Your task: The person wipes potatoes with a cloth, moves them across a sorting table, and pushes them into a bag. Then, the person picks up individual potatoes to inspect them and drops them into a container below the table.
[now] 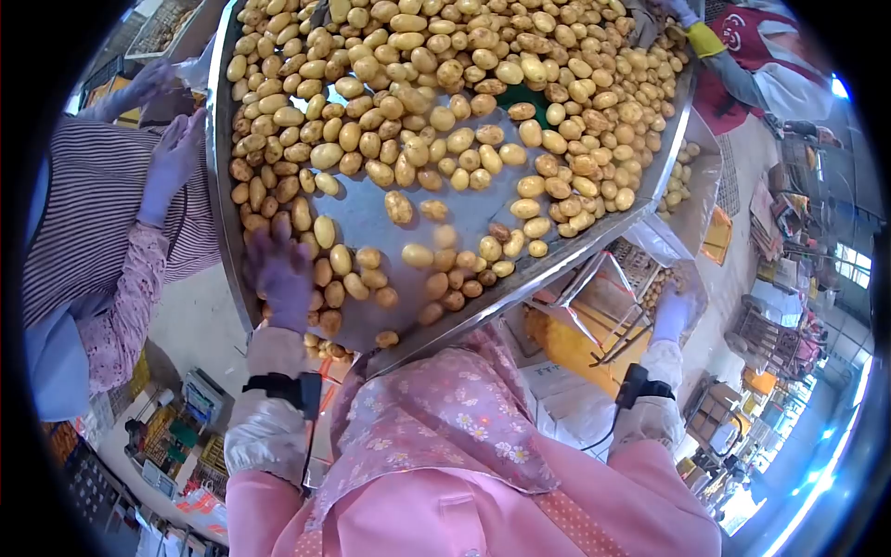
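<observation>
Many yellow-brown potatoes (418, 148) cover a metal sorting table (357, 209), whose grey surface shows in the middle. My left hand (281, 278), in a purple glove, lies over potatoes at the table's lower left corner, its fingers spread and somewhat blurred. Off the table on the right, my right hand (673, 314), gloved in pale purple, is beside a bag or bin with small potatoes (652, 292); its fingers are hard to make out. Several potatoes near the lower middle of the table look smeared by motion.
A co-worker in a striped apron (121, 200) stands at the left, gloved hands near the table's edge. Another person's yellow-cuffed arm (710, 42) reaches in at the upper right. A wire-framed stand (599, 302) and a yellow sack (571, 348) sit below the table's right rim.
</observation>
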Motion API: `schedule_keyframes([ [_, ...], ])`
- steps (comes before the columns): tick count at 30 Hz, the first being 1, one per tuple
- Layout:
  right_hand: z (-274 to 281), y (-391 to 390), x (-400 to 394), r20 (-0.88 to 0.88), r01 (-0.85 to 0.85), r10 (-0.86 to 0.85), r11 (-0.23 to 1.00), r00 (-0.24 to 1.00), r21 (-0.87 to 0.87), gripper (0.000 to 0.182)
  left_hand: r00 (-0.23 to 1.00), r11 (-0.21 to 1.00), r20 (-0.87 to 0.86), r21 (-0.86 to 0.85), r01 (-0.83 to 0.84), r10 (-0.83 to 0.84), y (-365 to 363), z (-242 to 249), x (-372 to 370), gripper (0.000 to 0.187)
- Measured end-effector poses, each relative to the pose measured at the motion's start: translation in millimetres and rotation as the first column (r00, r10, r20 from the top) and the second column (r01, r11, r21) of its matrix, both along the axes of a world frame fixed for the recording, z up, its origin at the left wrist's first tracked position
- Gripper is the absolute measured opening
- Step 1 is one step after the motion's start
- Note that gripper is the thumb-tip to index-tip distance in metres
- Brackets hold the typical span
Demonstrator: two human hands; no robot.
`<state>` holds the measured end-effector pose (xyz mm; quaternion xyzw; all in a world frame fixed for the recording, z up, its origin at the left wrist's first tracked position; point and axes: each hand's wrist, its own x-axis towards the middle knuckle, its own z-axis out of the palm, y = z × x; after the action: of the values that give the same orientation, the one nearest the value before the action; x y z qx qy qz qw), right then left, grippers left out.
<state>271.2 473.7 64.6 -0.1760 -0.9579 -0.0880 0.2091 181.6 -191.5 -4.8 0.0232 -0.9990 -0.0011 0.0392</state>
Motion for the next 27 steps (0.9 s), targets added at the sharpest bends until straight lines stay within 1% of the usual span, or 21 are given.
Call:
schedule_keyframes([
  [3,7,-70,-42,-0.14,-0.064,-0.025,0.803,0.99,-0.593,0.041,0.991,0.989,-0.029,-0.067,-0.13,0.128,35,-21,24,0.046],
  [4,-28,-100,-62,0.028,0.039,-0.032,0.459,0.999,-0.887,0.042,0.986,0.994,0.16,0.097,-0.057,0.041,51,-22,26,0.048],
  [5,-32,-163,-96,-0.09,-0.244,0.349,0.429,0.933,-0.87,0.036,0.982,0.98,0.138,0.171,0.103,-0.128,73,-25,33,0.046],
  [6,-36,-214,-116,-0.219,-0.377,0.538,0.201,0.814,-0.904,0.033,0.952,0.935,0.099,0.24,0.26,-0.29,99,-25,37,0.045],
  [7,-25,-270,-143,0.038,-0.264,0.604,0.403,0.796,-0.876,0.032,0.887,0.877,0.212,0.359,0.32,-0.411,135,10,33,0.043],
  [8,-62,-302,-167,-0.039,-0.415,0.66,0.426,0.751,-0.804,0.033,0.791,0.803,0.305,0.481,0.352,-0.53,158,45,32,0.042],
  [9,-62,-336,-171,0.176,-0.425,0.633,0.673,0.754,-0.605,0.032,0.792,0.806,0.308,0.477,0.351,-0.527,157,43,41,0.042],
  [10,-58,-356,-172,0.37,-0.427,0.533,0.84,0.761,-0.334,0.031,0.712,0.682,0.179,0.511,0.523,-0.679,152,34,51,0.044],
  [11,-62,-359,-168,0.369,-0.429,0.536,0.838,0.759,-0.337,0.031,0.599,0.531,0.044,0.518,0.671,-0.8,145,22,58,0.045],
  [12,-68,-361,-158,0.36,-0.421,0.579,0.798,0.731,-0.431,0.032,0.614,0.496,-0.033,0.557,0.666,-0.789,127,5,64,0.05],
  [15,-75,-353,-123,0.332,-0.412,0.623,0.747,0.709,-0.522,0.038,0.797,0.858,0.38,0.41,0.31,-0.47,79,32,64,0.06],
  [17,-74,-346,-112,0.477,-0.333,0.647,0.738,0.594,-0.587,0.043,0.791,0.874,0.39,0.33,0.358,-0.471,31,21,69,0.059],
  [18,-97,-336,-107,0.326,-0.371,0.717,0.629,0.616,-0.683,0.047,0.806,0.892,0.39,0.277,0.358,-0.445,14,12,73,0.058],
  [19,-83,-330,-105,0.324,-0.372,0.711,0.635,0.624,-0.677,0.047,0.806,0.888,0.382,0.279,0.366,-0.452,-1,9,75,0.058],
  [21,-26,-322,-83,0.059,-0.403,0.719,0.454,0.693,-0.795,0.049,0.887,0.921,0.299,0.276,0.274,-0.353,-15,4,84,0.054],
  [22,-11,-312,-65,0.196,-0.276,0.632,0.568,0.749,-0.775,0.052,0.882,0.918,0.303,0.283,0.279,-0.361,-13,4,85,0.054],
  [23,-39,-290,-43,0.102,0.079,0.422,0.072,0.901,-0.994,0.051,0.917,0.919,0.21,0.284,0.275,-0.339,-10,4,84,0.053],
  [24,-21,-276,-32,-0.16,-0.308,0.38,0.368,0.911,-0.877,0.047,0.944,0.919,0.111,0.286,0.27,-0.312,-6,3,82,0.052],
  [25,-49,-239,-13,-0.123,-0.221,0.271,0.371,0.955,-0.902,0.043,0.942,0.916,0.106,0.293,0.276,-0.317,5,-1,77,0.052],
  [26,-37,-214,-2,0.058,0.011,0.092,0.45,0.994,-0.893,0.039,0.945,0.903,-0.014,0.29,0.318,-0.328,26,-3,72,0.049],
  [27,-56,-177,15,-0.033,-0.047,0.051,0.316,0.998,-0.948,0.029,0.933,0.89,-0.133,0.28,0.36,-0.335,48,-3,65,0.047],
])
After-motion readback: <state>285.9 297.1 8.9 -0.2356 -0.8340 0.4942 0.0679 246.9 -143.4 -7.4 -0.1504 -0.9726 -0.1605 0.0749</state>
